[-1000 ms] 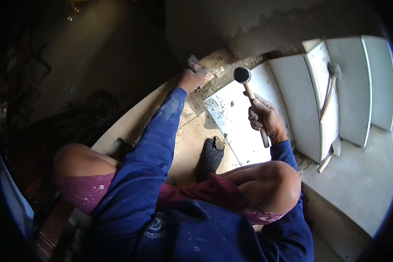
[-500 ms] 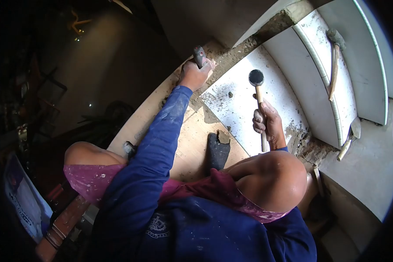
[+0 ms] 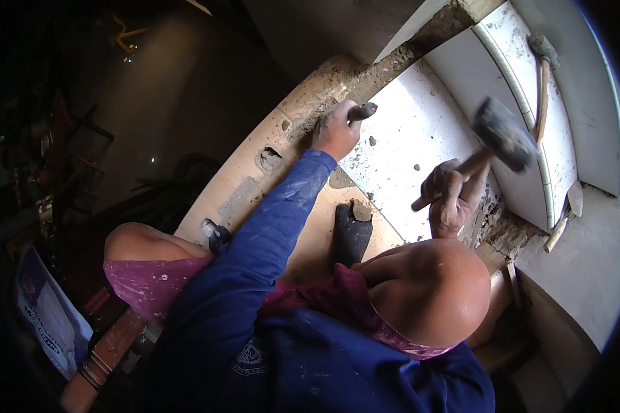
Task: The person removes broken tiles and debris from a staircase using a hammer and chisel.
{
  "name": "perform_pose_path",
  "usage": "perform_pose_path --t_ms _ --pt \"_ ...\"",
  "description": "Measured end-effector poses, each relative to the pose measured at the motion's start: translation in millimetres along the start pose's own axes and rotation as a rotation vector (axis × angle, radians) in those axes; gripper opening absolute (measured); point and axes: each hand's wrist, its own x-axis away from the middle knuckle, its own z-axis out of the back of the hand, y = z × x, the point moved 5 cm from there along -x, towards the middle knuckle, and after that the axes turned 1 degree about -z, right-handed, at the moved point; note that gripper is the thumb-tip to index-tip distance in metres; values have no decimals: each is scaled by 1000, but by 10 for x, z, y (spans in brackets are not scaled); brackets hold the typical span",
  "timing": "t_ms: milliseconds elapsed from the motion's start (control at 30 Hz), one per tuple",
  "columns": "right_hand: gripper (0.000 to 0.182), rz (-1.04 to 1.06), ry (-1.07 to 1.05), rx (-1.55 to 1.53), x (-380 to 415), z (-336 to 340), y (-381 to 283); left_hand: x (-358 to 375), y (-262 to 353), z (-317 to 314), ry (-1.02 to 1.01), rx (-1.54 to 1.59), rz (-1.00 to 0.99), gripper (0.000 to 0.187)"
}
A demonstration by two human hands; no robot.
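Observation:
My left hand (image 3: 336, 131) is wrapped round a dark tool handle (image 3: 362, 111) with a red spot on its end; whatever lies below the handle is hidden by the hand. It is over the rough mortar strip (image 3: 300, 129) beside the white tile (image 3: 399, 131). On the right, my right hand (image 3: 455, 196) grips the wooden handle of a mallet (image 3: 506, 134), whose dark head is raised, tilted and blurred above the white steps. Crumbs of mortar lie scattered on the tile.
A second hammer (image 3: 544, 89) lies on the white step at the right, with a trowel (image 3: 565, 217) below it. Broken mortar (image 3: 499, 230) lines the step's base. A dark shoe-like object (image 3: 352, 237) is between my knees. A printed bag (image 3: 52, 313) stands lower left.
My left hand has moved right and slightly down with its tool. My right hand has swung the mallet up and to the right, and its head now looks larger and blurred.

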Motion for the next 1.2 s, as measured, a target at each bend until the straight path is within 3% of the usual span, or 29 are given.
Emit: perform_pose_path --t_ms 67,100,133,167,200,267,333,433,533,600,667,733,767,800,900,933,1000,1033,1100,1167,1200 --pt "61 63 -6 313 78 160 294 74 60 -42 28 -43 -75 7" --pt "51 39 -286 949 27 115 326 114 22 -94 30 -41 -88 9" --pt "41 -299 -282 936 8 78 344 128 42 -88 39 -39 -103 12" --pt "38 -222 -215 910 40 171 378 163 69 -106 -38 -48 -155 17" --pt "36 -146 -159 875 75 307 470 170 32 -176 58 -86 -269 15" --pt "28 -375 -81 719 180 441 495 195 216 -182 174 -104 -411 12" --pt "24 -449 31 384 270 426 474 177 268 -336 -58 -77 -279 10" --pt "27 -579 112 194 276 434 311 158 245 -516 -36 -24 -346 12" --pt "31 -276 51 275 144 453 133 141 169 -549 23 -31 -358 16" --pt "31 -269 44 294 40 438 -74 99 108 -555 36 -42 -311 17" --pt "31 -117 30 269 -73 430 -326 126 140 -564 68 -71 -305 20" --pt "30 134 -73 102 -194 321 -513 115 125 -556 97 -86 -303 21" --pt "27 181 136 -51 -86 272 -506 99 98 -574 101 -74 -304 21" --pt "26 109 50 -99 -22 200 -364 116 68 -576 106 -71 -279 22" --pt "26 -528 -38 550 428 353 569 38 175 -479 126 -39 -270 21" --pt "21 -588 -50 379 508 339 708 31 158 -481 156 -23 -291 21" --pt "19 -398 109 336 420 531 553 1 32 -505 207 3 -318 20" --pt "23 -210 71 365 270 412 244 0 81 -470 241 21 -355 17" --pt "21 -5 -113 -38 166 260 103 21 113 -434 217 9 -291 14" --pt "20 -20 -241 332 262 383 382 2 114 -448 223 25 -317 13" --pt "22 -157 -256 905 363 605 725 -5 74 -467 253 30 -361 13"
